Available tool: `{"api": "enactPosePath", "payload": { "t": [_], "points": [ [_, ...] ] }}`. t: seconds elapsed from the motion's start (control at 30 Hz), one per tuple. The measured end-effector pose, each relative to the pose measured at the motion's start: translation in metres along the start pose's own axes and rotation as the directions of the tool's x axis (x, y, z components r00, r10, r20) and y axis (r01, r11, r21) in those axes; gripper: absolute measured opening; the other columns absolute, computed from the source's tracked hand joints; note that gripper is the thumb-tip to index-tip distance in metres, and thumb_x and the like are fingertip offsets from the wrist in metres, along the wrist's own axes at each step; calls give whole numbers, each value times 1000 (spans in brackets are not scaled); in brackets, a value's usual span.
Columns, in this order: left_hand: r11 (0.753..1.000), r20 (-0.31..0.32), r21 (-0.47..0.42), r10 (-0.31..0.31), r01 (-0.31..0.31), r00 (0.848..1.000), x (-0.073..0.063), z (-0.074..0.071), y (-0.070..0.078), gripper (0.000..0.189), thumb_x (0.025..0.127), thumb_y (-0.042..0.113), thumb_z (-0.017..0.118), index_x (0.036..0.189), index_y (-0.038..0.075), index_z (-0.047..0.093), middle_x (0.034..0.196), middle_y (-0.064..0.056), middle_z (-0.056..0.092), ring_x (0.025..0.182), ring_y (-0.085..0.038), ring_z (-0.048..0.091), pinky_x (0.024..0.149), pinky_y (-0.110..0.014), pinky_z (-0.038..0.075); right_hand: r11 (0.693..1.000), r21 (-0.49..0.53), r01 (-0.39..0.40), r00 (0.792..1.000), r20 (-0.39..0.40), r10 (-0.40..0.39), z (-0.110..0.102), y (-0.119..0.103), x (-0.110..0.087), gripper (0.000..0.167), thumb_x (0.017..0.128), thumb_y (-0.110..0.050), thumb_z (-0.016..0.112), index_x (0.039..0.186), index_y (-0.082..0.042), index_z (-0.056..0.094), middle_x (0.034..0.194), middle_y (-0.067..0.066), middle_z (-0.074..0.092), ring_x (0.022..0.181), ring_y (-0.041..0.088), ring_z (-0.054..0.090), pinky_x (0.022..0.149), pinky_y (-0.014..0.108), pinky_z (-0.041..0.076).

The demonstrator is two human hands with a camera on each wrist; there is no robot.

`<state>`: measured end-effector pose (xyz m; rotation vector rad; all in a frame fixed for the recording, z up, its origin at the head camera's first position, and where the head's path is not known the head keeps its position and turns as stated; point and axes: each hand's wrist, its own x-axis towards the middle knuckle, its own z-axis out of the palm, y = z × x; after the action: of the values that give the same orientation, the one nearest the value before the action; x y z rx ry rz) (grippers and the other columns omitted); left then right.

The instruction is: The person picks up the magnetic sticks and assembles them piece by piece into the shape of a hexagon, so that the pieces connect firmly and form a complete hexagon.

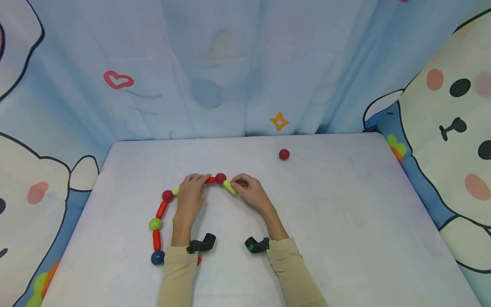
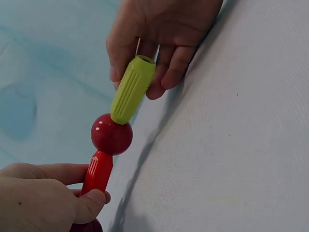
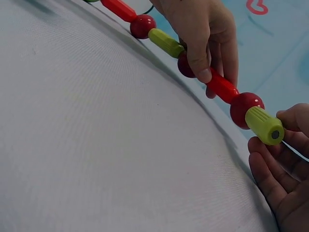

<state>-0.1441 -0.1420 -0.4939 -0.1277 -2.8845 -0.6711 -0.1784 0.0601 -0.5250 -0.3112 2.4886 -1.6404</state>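
In the head view, a chain of balls and short ribbed rods curves over the white table. My left hand [image 1: 190, 196] pinches a red rod [image 2: 96, 174] between thumb and fingers, near the chain's upper right end. Beyond that rod comes a dark red ball [image 1: 220, 178], then a yellow-green rod [image 1: 230, 187] that ends the chain. My right hand [image 1: 249, 192] has thumb and fingertips at the sides of this yellow-green rod, pinching it lightly. A grey disc shows in the rod's end in the right wrist view. My left hand hides part of the chain from above.
Leftward the chain runs on through another red ball [image 1: 167, 195], a green ball [image 1: 155, 224] and a blue ball [image 1: 157, 257]. Something small and red [image 1: 199, 260] peeks out beside the left sleeve. A loose red ball [image 1: 284, 154] lies near the table's far edge.
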Motion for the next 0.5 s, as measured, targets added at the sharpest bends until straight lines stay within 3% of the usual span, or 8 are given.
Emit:
{"api": "enactPosePath", "payload": {
  "t": [0.17,0.3,0.4,0.5],
  "points": [
    [1000,6,2,-14,14,1000,0,0,1,39,91,5,64,129,17,63,123,-7,67,125,-29,52,107,-48,43,999,-29,27,996,-81,-29,-2,1,1,16,95,-23,60,105,-12,68,106,5,68,96,18,61,89,35,53],
    [1000,7,14,-16,16,1000,0,-1,2,38,92,5,63,128,16,63,122,-7,67,125,-29,52,106,-49,44,996,-54,75,977,-197,-85,-6,2,2,15,95,-16,59,106,-11,67,107,6,68,98,18,63,88,34,54],
    [1000,4,13,-21,21,1000,-1,-1,2,38,92,4,62,127,16,64,122,-6,67,125,-28,52,106,-48,44,990,-102,93,945,-305,-120,-11,3,3,18,95,-13,58,110,-8,65,107,8,67,99,20,64,87,35,55],
    [1000,17,3,-26,26,1000,-2,1,3,38,92,5,62,128,17,64,122,-6,67,126,-28,52,107,-48,43,984,-177,36,887,-448,-113,-19,6,2,21,94,-13,57,114,-7,63,107,10,66,100,24,62,87,38,55]
  ]
}}
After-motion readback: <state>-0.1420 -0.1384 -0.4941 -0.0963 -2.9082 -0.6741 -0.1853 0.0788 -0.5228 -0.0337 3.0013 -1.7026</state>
